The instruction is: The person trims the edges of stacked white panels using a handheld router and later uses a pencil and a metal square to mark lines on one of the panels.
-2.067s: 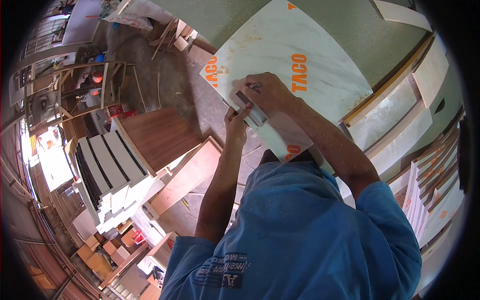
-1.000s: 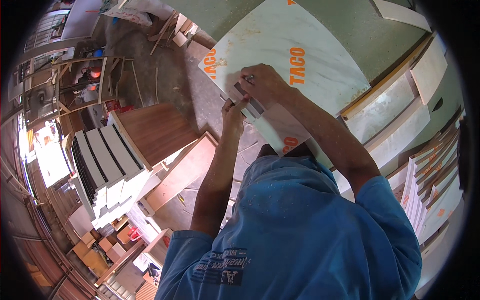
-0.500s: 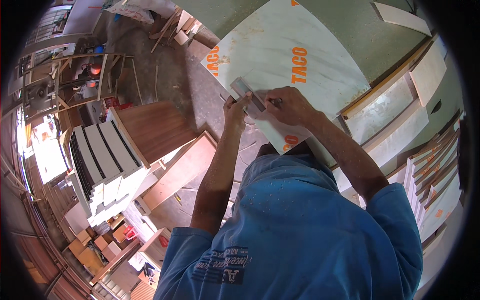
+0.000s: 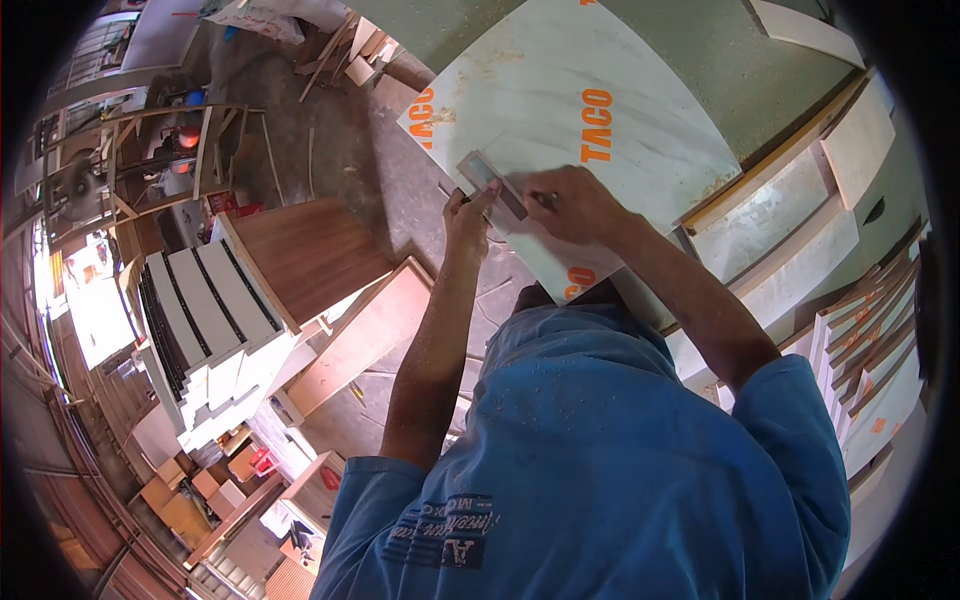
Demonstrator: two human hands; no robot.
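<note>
A pale, marble-look panel (image 4: 540, 95) with orange lettering lies before me, one corner pointing towards my body. At its left edge my left hand (image 4: 468, 222) grips a short, flat, ruler-like strip (image 4: 490, 180), thumb on top and fingers curled below the edge. The strip looks greyish with a brown band, and it lies on the panel. Just right of it, my right hand (image 4: 580, 203) is closed in a pinch around a dark, pencil-like stick. The tip of that stick is too small to make out, but it is close to the strip's edge.
Brown-topped cabinet (image 4: 310, 262) and stacked white panels (image 4: 205, 305) stand at left. Right of me are a wood-edged frame (image 4: 770, 215) and a row of upright boards (image 4: 865, 370). Wood offcuts (image 4: 365, 60) lie on the floor at the far left.
The strip and my left hand have shifted slightly to the left. My right hand has moved a little up and left, still pinching the stick.
</note>
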